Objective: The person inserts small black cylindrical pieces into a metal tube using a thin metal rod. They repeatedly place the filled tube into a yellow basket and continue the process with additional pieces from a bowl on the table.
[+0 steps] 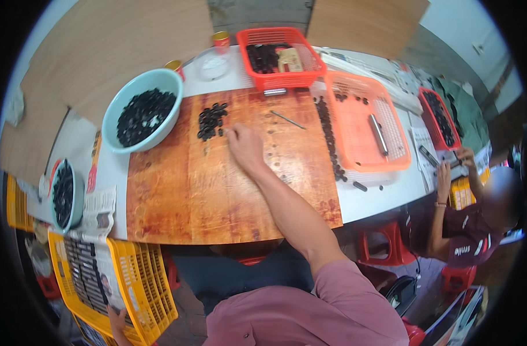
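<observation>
My right hand point(244, 145) rests on a reddish-brown wooden board point(217, 196), its fingers curled together at the right edge of a small pile of black oval pieces point(210, 120). One black piece lies right at the fingertips; whether they pinch anything cannot be made out. Low on the left, my left hand point(119, 319) reaches into a tilted yellow plastic crate point(139, 277). It is by the lower end of a column of black rods point(86, 274) lying on newspaper; its finger grip is not clear. A thin metal rod point(288, 119) lies right of the pile.
A pale blue basin point(116, 138) of black pieces stands left, a smaller basin point(76, 196) below it. Behind is a red basket point(307, 78); to the right, an orange basket point(356, 158) holds a metal cylinder point(379, 135). A co-worker point(465, 225) handles dark parts at far right.
</observation>
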Tool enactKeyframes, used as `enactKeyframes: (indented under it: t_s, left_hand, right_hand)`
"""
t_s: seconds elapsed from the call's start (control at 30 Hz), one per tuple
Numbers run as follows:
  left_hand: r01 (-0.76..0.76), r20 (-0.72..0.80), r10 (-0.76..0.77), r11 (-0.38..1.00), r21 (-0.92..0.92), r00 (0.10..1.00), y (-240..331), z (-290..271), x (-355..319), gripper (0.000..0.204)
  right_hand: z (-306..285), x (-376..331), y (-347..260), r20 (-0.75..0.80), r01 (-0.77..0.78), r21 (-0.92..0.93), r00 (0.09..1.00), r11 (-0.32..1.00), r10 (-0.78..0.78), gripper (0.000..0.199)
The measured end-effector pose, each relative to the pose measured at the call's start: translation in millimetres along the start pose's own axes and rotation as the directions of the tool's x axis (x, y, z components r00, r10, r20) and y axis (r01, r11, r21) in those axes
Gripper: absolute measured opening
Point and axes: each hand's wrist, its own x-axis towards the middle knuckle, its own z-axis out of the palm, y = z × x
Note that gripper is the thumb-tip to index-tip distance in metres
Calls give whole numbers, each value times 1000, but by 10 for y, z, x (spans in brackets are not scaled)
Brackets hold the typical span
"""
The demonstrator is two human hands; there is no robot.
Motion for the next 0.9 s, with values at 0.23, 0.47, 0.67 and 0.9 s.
enactKeyframes:
  t_s: [0.23,0.47,0.67,0.9]
  left_hand:
    - [-484,-667,642,751,450,377,-156,-768,398,62]
    - [-782,-630,774,431,450,65,2302,-1248,-1794,54]
    - [-932,-351,903,-123,341,-247,4023,-633,-2195,56]
    - [-988,-422,898,-73,132,-123,4739,584,-1925,62]
  right_hand:
    - [-121,-39,-137,41,-26,21,999,999,25,24]
    - [-156,135,-251,-202,55,494,978,868,53,13]
    - [-1559,600,29,-447,188,344,894,920,-16,16]
    - [-3097,180,1032,-239,-204,-753,971,625,28,37]
